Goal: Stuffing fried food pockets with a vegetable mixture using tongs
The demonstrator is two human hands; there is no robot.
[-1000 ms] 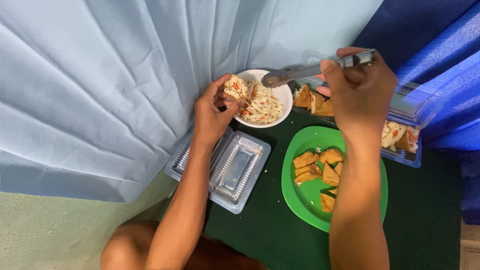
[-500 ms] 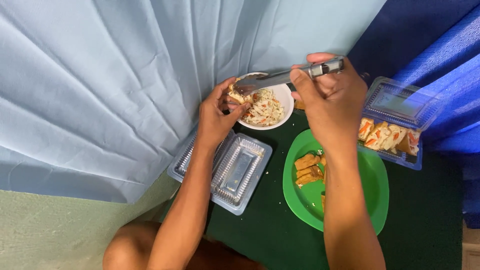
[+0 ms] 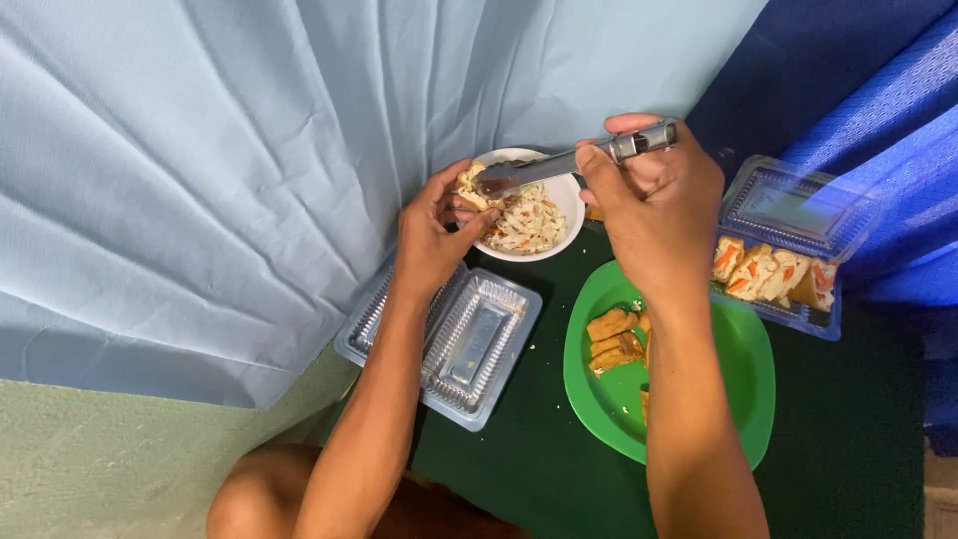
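Observation:
My left hand [image 3: 431, 235] holds a small piece of filled fried tofu [image 3: 470, 187] at the left rim of a white bowl [image 3: 571, 198] of shredded vegetable filling [image 3: 529, 225]. My right hand [image 3: 654, 205] grips a metal spoon [image 3: 569, 163] by its handle. The spoon's tip rests on the piece in my left hand. A green plate [image 3: 743, 384] with several fried tofu pieces [image 3: 614, 339] lies under my right forearm.
An empty clear plastic container [image 3: 474, 344] sits below my left hand. A second clear container [image 3: 788, 215] with several filled pieces [image 3: 768, 274] stands at the right. Dark green cloth [image 3: 529, 449] covers the table; light blue [image 3: 200, 180] and dark blue [image 3: 848, 70] fabric hang behind.
My right hand has moved left with the spoon, bringing its tip onto the piece in my left hand. The container at the right is now more exposed.

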